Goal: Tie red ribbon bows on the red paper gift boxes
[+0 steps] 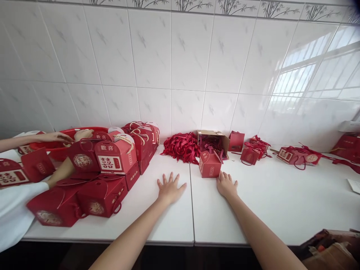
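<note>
far left of the left hand, a co-worker's white sleeve (18, 212) sits beside a stack (102, 187) of red boxes. these look like folded card, probably light, stiff along the creases but easy to dent across the flat walls; the ones with rope handles should lift best by the rope.

the left hand (169, 190) lies palm down, fingers spread wide, holding nothing. just beyond its fingertips is a heap of red ribbons (180, 147), likely soft, nearly weightless and prone to tangle, so a loose end is the place to pinch.

the box (210, 165) stands upright between the hands, just beyond and left of the right hand. it seems light and slick enough to slide at a nudge; its peaked top would crush sooner than its base, so two opposite walls, low down, make the better hold. behind it, a carton (210, 132) lies with more ribbon inside.

the right hand (227, 185) rests low on the table (270, 210), fingers loosely apart, pinching nothing; whether it touches the box's near right corner i cannot tell. beyond it to the right are smaller red boxes (249, 155), with thin cords that might snag.
</note>
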Motion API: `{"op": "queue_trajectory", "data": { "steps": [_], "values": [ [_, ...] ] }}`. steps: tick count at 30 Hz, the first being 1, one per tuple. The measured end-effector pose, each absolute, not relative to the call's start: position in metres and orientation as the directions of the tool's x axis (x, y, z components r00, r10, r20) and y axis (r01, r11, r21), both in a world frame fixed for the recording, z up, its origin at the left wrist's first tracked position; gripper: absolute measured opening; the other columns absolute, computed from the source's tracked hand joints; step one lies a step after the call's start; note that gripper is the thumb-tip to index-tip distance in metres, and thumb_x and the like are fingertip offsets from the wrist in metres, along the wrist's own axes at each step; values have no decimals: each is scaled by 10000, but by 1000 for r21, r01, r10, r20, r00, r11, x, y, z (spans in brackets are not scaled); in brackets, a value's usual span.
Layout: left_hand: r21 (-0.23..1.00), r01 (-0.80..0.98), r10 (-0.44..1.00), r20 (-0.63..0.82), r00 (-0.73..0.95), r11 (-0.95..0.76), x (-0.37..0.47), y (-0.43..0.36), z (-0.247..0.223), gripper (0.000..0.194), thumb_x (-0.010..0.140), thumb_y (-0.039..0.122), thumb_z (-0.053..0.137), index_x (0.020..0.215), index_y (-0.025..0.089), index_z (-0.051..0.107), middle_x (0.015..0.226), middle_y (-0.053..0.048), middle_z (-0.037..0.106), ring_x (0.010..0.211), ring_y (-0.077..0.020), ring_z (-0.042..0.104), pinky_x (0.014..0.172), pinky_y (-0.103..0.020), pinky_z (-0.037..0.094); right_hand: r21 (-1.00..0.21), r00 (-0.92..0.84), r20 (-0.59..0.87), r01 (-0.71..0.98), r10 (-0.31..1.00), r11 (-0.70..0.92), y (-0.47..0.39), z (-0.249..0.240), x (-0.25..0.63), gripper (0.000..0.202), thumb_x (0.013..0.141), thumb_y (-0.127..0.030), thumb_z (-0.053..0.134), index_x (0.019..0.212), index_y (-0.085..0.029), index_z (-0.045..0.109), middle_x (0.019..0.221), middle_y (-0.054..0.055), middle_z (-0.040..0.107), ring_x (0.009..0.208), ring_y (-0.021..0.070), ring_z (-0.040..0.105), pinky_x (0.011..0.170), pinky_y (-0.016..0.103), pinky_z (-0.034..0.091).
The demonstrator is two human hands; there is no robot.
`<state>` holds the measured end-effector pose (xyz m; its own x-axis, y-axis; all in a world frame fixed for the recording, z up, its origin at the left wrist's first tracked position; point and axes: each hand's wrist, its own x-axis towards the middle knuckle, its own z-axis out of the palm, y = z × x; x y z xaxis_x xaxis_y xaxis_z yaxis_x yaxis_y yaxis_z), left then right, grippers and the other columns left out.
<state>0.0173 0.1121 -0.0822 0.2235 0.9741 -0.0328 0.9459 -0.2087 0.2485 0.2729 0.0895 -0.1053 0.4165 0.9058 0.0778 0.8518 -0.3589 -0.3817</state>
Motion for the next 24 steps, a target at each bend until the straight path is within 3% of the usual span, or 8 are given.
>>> {"op": "queue_trajectory", "data": {
  "steps": [3, 5, 8, 11, 13, 16, 20, 24],
  "values": [
    [253, 959, 990, -24, 142, -131, 17, 113, -83, 860, 825, 729, 153, 1498, 202, 243, 1586, -134, 128, 1412, -491, -6, 1053, -716, -10, -405, 385, 139, 863, 913, -302, 85, -104, 273, 539, 948, -199, 215, 1483, -154, 259, 1471, 142, 374, 1384, 335, 250, 1058, 657, 173],
    [256, 959, 991, -14, 133, -125, 17, 112, -83, 841, 827, 718, 187, 1494, 211, 257, 1586, -125, 140, 1415, -484, 4, 1056, -713, -1, -411, 295, 194, 891, 936, -196, 81, -101, 274, 534, 914, -120, 285, 1432, -198, 385, 1435, 103, 431, 1364, 284, 295, 1088, 561, 227],
    [263, 956, 991, 2, 134, -130, 16, 111, -84, 806, 840, 681, 224, 1487, 204, 274, 1581, -130, 171, 1425, -460, 30, 1071, -694, 19, -409, 119, 265, 912, 957, 0, 74, -98, 275, 415, 855, -31, 410, 1096, -234, 679, 1354, 24, 518, 1334, 190, 336, 1099, 380, 284],
    [271, 953, 991, 23, 130, -132, 15, 110, -85, 770, 859, 631, 249, 1470, 166, 303, 1569, -157, 203, 1427, -447, 60, 1080, -676, 39, -436, 88, 313, 898, 946, 61, 70, -99, 277, 204, 876, -81, 509, 861, -163, 695, 1270, 50, 564, 1289, 214, 390, 1071, 418, 325],
    [278, 950, 989, 41, 139, -145, 15, 109, -85, 745, 864, 608, 275, 1445, 146, 339, 1556, -179, 228, 1423, -447, 89, 1082, -665, 59, -472, 119, 329, 880, 937, 54, 72, -101, 277, 125, 904, -158, 544, 922, -150, 668, 1255, 69, 561, 1251, 231, 431, 1039, 450, 364],
    [293, 929, 973, 92, 210, -228, 15, 105, -81, 714, 868, 577, 323, 1426, 132, 346, 1517, -192, 312, 1415, -409, 172, 1100, -613, 111, -550, 186, 308, 835, 933, 15, 83, -105, 271, 207, 924, -244, 559, 1108, -163, 605, 1211, 78, 576, 1136, 227, 531, 964, 447, 446],
    [300, 843, 894, 157, 419, -447, 17, 101, -72, 645, 839, 515, 472, 1413, 237, 375, 1454, -83, 433, 1376, -257, 302, 1123, -390, 226, -661, 288, 261, 749, 922, -47, 107, -107, 255, 358, 939, -283, 542, 1274, -167, 498, 1213, 92, 568, 1025, 218, 595, 896, 442, 498],
    [299, 814, 867, 156, 473, -498, 18, 106, -71, 602, 830, 558, 503, 1368, 292, 454, 1405, -85, 474, 1346, -279, 340, 1085, -424, 274, -722, 249, 275, 691, 929, 28, 120, -105, 251, 395, 918, -271, 576, 1295, -189, 492, 1326, 99, 499, 1137, 250, 540, 964, 488, 454]
  ]
}}
